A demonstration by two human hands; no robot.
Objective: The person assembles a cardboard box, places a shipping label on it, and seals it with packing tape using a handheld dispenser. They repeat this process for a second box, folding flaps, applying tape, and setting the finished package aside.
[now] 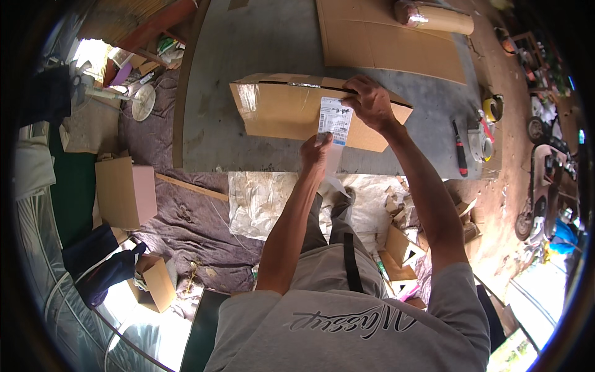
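A taped cardboard box (283,109) lies on the grey tabletop (209,116) in front of me. A white printed label (335,120) lies against its near side, with translucent backing trailing below towards my legs. My left hand (317,151) holds the label's lower end between thumb and fingers. At the label's upper right, my right hand (369,100) has its thumb and fingers bent over the box's top edge; its fingertips touch the box and the label's corner.
Flat cardboard (390,44) and a wrapped roll (434,17) lie at the table's back right. A red-and-black utility knife (459,151), a tape dispenser (479,142) and a yellow tape roll (492,109) are at the right edge. An upright carton (118,193) stands on the floor at left.
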